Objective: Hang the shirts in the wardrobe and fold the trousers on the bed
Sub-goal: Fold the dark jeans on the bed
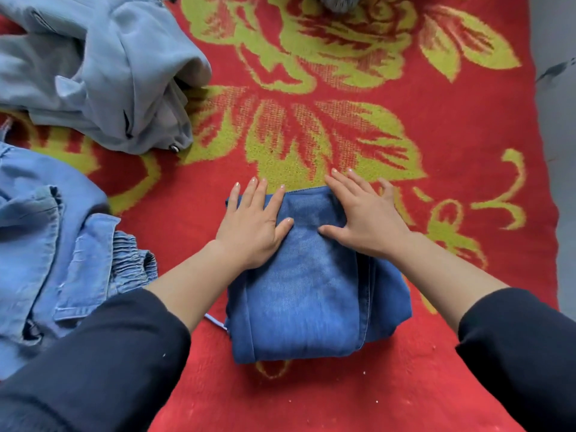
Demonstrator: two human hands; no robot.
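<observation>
With both palms flat, left hand (pixel 252 227) and right hand (pixel 366 221) press straight fingers on the folded jeans (pixel 305 291); their far edge lies under the fingertips, on the red blanket (pixel 467 135).

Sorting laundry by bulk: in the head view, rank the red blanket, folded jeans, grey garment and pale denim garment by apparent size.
Largest: red blanket.
Then folded jeans, grey garment, pale denim garment: these look alike, and the last two run off frame, so unranked.
</observation>
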